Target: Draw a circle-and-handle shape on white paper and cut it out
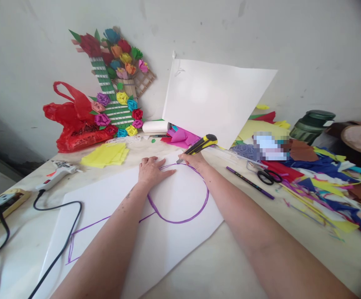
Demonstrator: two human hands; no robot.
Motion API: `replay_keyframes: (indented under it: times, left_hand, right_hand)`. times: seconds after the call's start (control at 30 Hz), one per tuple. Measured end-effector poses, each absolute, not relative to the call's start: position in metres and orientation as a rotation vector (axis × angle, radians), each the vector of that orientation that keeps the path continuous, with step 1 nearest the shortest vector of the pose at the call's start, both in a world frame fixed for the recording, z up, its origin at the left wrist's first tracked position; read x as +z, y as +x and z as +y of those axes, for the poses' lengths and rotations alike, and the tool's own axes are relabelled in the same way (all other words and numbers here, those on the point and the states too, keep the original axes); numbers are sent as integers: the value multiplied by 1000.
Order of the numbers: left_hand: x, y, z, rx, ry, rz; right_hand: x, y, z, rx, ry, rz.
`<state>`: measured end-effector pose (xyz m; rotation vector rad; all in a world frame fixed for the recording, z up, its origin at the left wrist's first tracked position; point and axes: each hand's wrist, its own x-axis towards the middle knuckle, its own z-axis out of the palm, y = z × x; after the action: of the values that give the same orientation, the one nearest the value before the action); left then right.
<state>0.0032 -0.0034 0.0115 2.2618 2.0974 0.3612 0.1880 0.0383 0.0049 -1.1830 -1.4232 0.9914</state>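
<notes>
A white sheet (pixel 180 241) lies on the table, marked with a purple circle and a long purple bar shape running to the lower left. My right hand (pixel 194 160) is closed around a black and yellow utility knife (pixel 200 144), whose tip meets the circle's far edge. Pressed flat on the sheet, my left hand (pixel 152 170) has its fingers spread, the thumb pointing inside the circle. Part of the bar shape is hidden under my left forearm.
A second white sheet (pixel 214 99) leans against the wall behind. Paper flowers (pixel 118 83) and a red plastic bag (pixel 74 116) stand back left. A glue gun (pixel 57 174) and power strip (pixel 2 207) sit left. To the right are a purple marker (pixel 250 182), scissors (pixel 269 177) and paper scraps (pixel 330 182).
</notes>
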Motion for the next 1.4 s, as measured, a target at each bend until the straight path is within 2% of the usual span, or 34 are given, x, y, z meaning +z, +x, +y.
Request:
replay_keyframes:
  times: [1.4]
  left_hand:
    - [10,3,-3,364,2272,2093]
  right_hand:
    - [1,188,41,974,-1174,-1370]
